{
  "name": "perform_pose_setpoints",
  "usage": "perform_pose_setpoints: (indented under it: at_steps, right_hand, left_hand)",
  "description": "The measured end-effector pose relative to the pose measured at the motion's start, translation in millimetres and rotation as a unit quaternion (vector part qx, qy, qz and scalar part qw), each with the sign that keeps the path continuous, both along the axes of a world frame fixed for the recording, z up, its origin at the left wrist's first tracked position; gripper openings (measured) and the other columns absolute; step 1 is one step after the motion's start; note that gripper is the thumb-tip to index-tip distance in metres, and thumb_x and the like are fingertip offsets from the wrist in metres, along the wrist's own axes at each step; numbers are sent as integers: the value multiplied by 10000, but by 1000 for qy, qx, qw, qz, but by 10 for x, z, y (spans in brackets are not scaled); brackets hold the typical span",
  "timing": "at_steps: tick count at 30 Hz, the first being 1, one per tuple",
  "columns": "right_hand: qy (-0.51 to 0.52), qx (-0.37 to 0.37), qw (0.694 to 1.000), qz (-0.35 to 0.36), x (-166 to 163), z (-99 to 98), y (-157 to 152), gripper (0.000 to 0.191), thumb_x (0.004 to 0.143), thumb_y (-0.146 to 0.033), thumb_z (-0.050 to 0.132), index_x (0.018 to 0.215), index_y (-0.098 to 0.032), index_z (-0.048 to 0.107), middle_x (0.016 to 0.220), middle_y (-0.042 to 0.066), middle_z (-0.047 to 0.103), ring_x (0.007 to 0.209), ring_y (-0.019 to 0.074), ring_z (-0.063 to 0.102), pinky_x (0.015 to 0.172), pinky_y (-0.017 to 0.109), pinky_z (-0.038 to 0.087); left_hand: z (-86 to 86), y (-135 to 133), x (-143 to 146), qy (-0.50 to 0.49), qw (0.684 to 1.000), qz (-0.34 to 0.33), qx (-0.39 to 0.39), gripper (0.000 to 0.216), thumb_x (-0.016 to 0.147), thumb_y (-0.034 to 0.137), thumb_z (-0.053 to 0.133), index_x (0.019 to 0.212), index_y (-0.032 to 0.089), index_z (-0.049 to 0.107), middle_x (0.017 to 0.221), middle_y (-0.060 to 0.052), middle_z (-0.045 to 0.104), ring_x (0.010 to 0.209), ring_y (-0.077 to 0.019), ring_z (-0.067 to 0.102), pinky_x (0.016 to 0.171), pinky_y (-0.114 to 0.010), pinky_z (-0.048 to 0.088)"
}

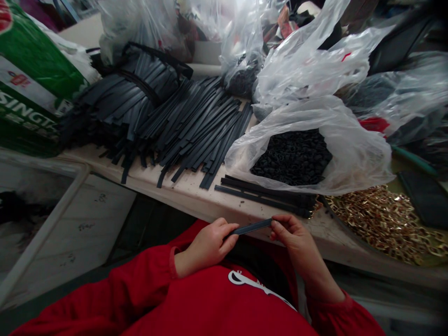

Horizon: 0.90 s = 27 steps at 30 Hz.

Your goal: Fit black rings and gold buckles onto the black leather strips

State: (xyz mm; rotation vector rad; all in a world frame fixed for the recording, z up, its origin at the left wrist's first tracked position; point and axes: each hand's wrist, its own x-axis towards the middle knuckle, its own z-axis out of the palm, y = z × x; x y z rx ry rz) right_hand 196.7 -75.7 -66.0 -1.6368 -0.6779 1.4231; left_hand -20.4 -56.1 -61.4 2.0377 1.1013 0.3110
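Observation:
A dark strap strip [252,227] is stretched between my two hands, just off the table's front edge. My left hand [209,243] pinches its left end between thumb and fingers. At the other end, the thumb and fingertips of my right hand [292,235] are closed on the strip; whether they also hold a small part there, I cannot make out. Just beyond my right hand, several similar dark strips [269,195] lie side by side on the table. Behind them sits an open clear plastic bag [353,154] full of small black loops [292,156].
Loose dark strips [199,126] spread over the table [168,189], beside a tied bundle [115,100]. Gold metal buckles [378,221] fill a tray at the right. A green package [31,79] stands at the left. More plastic bags [304,65] crowd the back.

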Motion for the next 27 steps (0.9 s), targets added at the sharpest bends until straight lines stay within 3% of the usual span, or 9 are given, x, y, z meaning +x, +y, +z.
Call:
perform_pose_setpoints:
  at_steps: [4, 10, 13, 16, 18, 22, 27]
  right_hand:
    - [5, -5, 1000, 4, -7, -14, 0, 331, 625, -398, 706, 832, -188, 554, 572, -51, 560, 507, 85, 520, 531, 211, 418]
    - [-9, -7, 1000, -3, -14, 43, 6, 356, 608, -397, 722, 857, -189, 574, 685, -37, 590, 532, 82, 541, 548, 215, 426]
    - [8, -17, 1000, 4, -23, 56, -8, 373, 605, -406, 725, 875, -190, 584, 684, -28, 606, 542, 88, 551, 552, 215, 436]
    - [49, -27, 998, 18, -87, 39, -45, 359, 607, -393, 731, 870, -194, 588, 608, -35, 601, 528, 91, 546, 529, 205, 431]
    - [90, -28, 995, 30, -157, 29, -73, 343, 613, -376, 733, 872, -197, 596, 595, -38, 602, 525, 84, 544, 527, 196, 433]
    - [175, -21, 984, 13, -258, 57, -110, 345, 678, -386, 682, 971, -215, 617, 681, -21, 639, 626, 93, 583, 643, 220, 487]
    - [229, -3, 973, -18, -246, 98, -153, 381, 684, -358, 682, 1040, -244, 609, 905, 2, 670, 740, 96, 612, 762, 246, 503]
  left_hand:
    - [-10, 13, 3, 20, 1000, -15, -6, 302, 862, 280, 442, 1124, 161, 535, 887, -54, 552, 811, -157, 552, 734, -249, 460]
    - [44, 71, -43, 51, 997, -53, -29, 330, 915, 301, 298, 1023, 175, 584, 911, -60, 618, 841, -172, 573, 744, -259, 432]
    - [115, 98, -57, 34, 990, -67, -123, 348, 913, 321, 293, 877, 168, 604, 817, -34, 634, 748, -150, 581, 659, -230, 423]
    - [175, 121, 5, -4, 965, -73, -250, 312, 901, 317, 298, 868, 164, 568, 729, -5, 611, 641, -119, 572, 551, -193, 407]
    - [205, 143, 90, -27, 956, -64, -285, 287, 895, 306, 292, 834, 164, 534, 672, 16, 576, 570, -100, 544, 502, -180, 388]
    - [274, 201, 252, -42, 973, -15, -226, 250, 884, 297, 300, 777, 169, 487, 583, 46, 492, 500, -84, 460, 479, -185, 345]
    - [393, 196, 325, -35, 984, 2, -175, 252, 875, 294, 324, 784, 166, 520, 606, 38, 505, 543, -90, 464, 499, -189, 334]
